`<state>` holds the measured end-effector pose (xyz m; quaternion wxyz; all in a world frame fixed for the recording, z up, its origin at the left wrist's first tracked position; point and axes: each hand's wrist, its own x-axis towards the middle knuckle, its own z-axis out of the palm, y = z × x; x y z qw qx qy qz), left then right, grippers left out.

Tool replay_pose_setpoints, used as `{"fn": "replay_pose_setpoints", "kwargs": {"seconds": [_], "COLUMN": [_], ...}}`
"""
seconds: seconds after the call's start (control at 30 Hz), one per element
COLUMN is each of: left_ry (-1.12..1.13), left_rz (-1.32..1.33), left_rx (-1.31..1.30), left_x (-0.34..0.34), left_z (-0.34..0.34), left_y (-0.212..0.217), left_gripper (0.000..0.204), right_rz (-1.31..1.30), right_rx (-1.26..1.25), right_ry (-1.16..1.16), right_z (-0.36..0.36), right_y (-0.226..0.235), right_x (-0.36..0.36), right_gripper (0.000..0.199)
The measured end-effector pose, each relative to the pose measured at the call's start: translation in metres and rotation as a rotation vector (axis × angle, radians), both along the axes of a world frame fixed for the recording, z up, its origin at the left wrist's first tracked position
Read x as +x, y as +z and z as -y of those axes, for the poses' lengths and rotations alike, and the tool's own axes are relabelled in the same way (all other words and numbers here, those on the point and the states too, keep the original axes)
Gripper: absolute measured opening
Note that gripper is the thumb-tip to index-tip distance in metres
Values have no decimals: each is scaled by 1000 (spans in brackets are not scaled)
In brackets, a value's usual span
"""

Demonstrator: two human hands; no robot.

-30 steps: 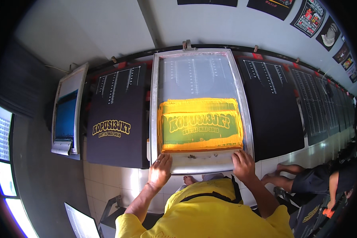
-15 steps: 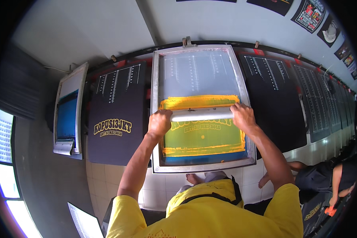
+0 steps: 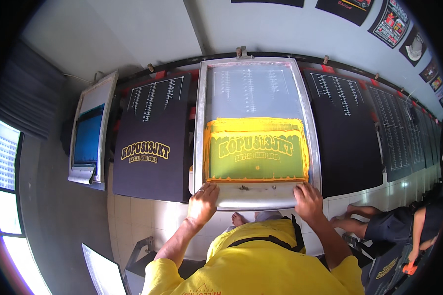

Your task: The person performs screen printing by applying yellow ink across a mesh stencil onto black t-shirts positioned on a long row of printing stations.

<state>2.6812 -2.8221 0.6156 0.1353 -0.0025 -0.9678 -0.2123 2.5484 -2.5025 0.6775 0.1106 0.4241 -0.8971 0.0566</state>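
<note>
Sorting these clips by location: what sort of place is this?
Most likely a screen-printing workshop: both hands rest on a metal-framed screen coated in yellow ink, with printed dark shirts laid in a row on a long table.

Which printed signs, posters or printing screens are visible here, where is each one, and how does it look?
Printing screen: centre, metal frame, yellow-green ink; left hand and right hand at its near edge.
Second screen: left, pale frame, blue mesh.
Printed shirt: between them, black with yellow lettering.
Posters: on the wall at upper right, dark with coloured pictures.
</note>
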Motion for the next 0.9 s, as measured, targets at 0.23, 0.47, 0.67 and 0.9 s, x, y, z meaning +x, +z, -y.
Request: {"fn": "replay_pose_setpoints", "kwargs": {"seconds": [0.23,0.47,0.67,0.9], "left_ry": [-45,-26,-24,-47], "left_rz": [23,-15,38,43], "left_rx": [21,-20,-51,-11], "left_x": [-48,-164,-178,-67], "left_z": [23,75,76,32], "left_y": [-10,-32,-21,-2], "left_gripper": [32,32,20,21], "right_rz": [-75,-6,38,69], "right_rx": [69,112,120,16], "right_ry": [-5,-47,-42,-12], "right_z": [16,63,61,18], "right_y": [-16,-21,-13,4], "right_x": [-42,-153,-165,-66], "right_gripper": [14,12,12,14]}}
